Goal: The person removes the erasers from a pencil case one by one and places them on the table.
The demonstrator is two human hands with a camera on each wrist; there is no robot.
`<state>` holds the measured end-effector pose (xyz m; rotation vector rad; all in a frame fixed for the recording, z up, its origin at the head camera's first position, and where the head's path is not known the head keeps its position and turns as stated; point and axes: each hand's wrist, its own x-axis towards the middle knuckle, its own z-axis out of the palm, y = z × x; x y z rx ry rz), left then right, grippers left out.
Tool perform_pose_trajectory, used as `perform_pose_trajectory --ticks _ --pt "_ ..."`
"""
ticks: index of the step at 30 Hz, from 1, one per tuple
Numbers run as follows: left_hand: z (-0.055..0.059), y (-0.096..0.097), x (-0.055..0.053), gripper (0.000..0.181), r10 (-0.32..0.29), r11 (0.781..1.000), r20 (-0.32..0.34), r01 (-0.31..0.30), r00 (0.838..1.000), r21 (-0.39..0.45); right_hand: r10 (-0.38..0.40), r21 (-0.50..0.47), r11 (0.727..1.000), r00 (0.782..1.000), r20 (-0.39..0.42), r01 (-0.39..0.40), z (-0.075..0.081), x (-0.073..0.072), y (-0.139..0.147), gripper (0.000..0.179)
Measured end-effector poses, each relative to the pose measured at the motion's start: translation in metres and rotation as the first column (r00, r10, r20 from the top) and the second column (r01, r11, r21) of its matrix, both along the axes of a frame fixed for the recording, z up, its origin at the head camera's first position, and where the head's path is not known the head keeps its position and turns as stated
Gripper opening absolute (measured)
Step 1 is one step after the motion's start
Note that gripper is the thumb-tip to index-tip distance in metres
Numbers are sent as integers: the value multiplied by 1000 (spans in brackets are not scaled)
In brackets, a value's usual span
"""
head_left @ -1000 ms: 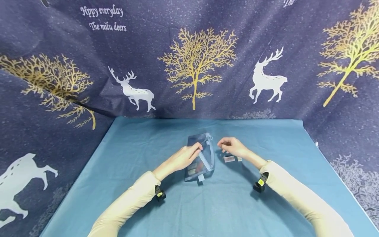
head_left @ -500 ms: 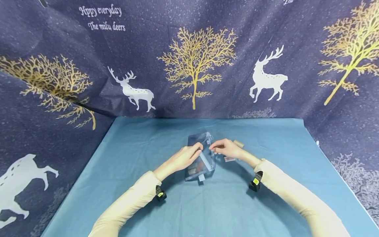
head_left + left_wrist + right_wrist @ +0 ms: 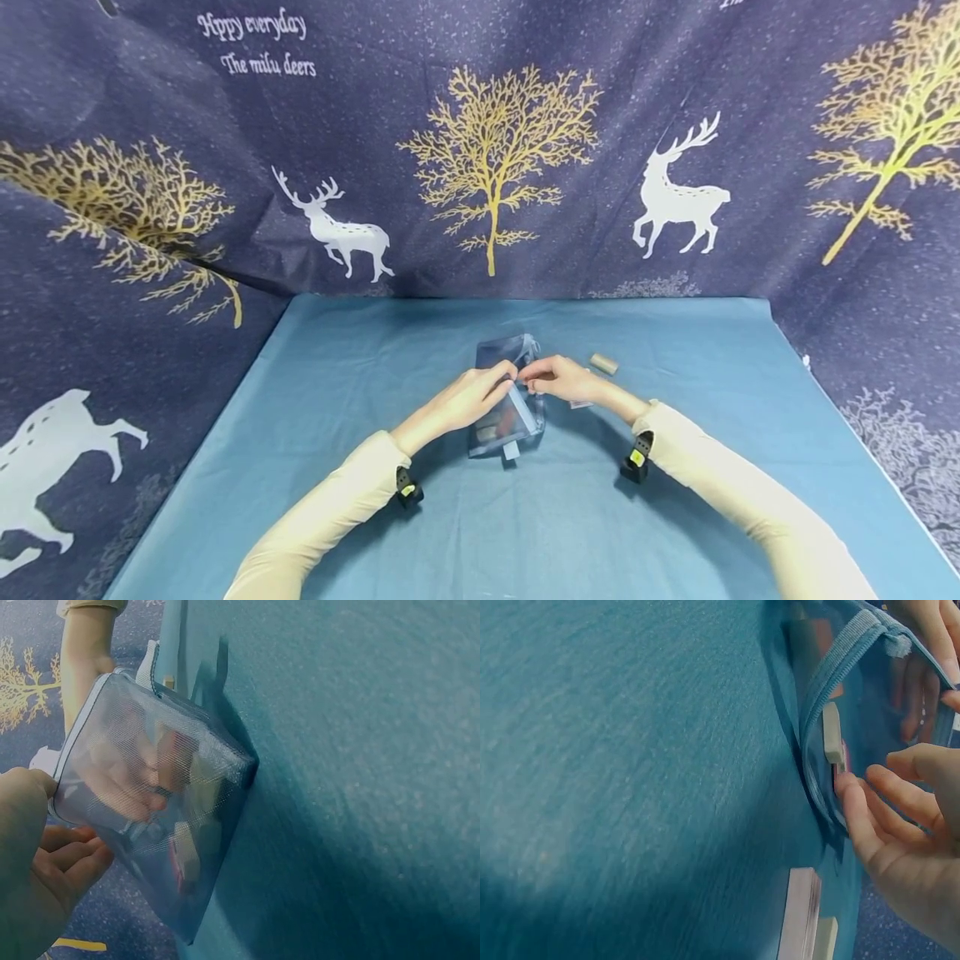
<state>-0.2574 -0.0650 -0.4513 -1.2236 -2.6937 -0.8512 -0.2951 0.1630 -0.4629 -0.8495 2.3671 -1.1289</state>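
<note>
A blue mesh zipper pouch (image 3: 491, 425) lies tilted on the cloth, its zipped mouth parted on the right. My left hand (image 3: 480, 392) pinches the mouth's edge between thumb and fingers and holds it up. At the mouth is my right hand (image 3: 558, 379), its fingers reaching inside; through the mesh the left wrist view shows these fingers (image 3: 124, 791). Thumb and fingers stand apart in the right wrist view, one tip right at a pale block (image 3: 832, 733) with a pink side. Inside the pouch are a dark reddish block (image 3: 174, 760) and several pale ones.
A tan block (image 3: 603, 363) lies on the blue cloth (image 3: 420, 533) behind my right wrist. Below that hand is a pinkish-white block (image 3: 799, 911), with a cream block (image 3: 825, 937) beside it. A dark printed curtain (image 3: 450, 208) hangs behind the table.
My right hand has moved left from beside the pouch into its mouth, uncovering the tan block behind it. A dark piece in its fingers earlier no longer shows there. My left hand stays put.
</note>
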Motion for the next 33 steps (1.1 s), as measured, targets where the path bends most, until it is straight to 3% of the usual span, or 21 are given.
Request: perform_pose_trajectory --ticks 7,14,21,27,33 --pt "-7 0 1 31 -25 999 20 24 999 25 14 75 997 995 -103 -6 -5 1 -7 28" --pt "-9 1 2 29 -24 999 13 23 1000 32 33 126 992 976 -217 -6 -12 -2 -13 22" --pt "-7 1 0 29 -34 998 23 33 999 44 84 190 981 967 -243 -37 -12 -7 -20 10" --pt "-4 2 -1 27 -38 998 26 37 999 46 107 230 972 967 -230 -53 -19 -17 -22 23" --pt "-5 1 -1 27 -39 998 34 37 999 57 120 181 981 959 -256 -75 -16 -17 -24 25"
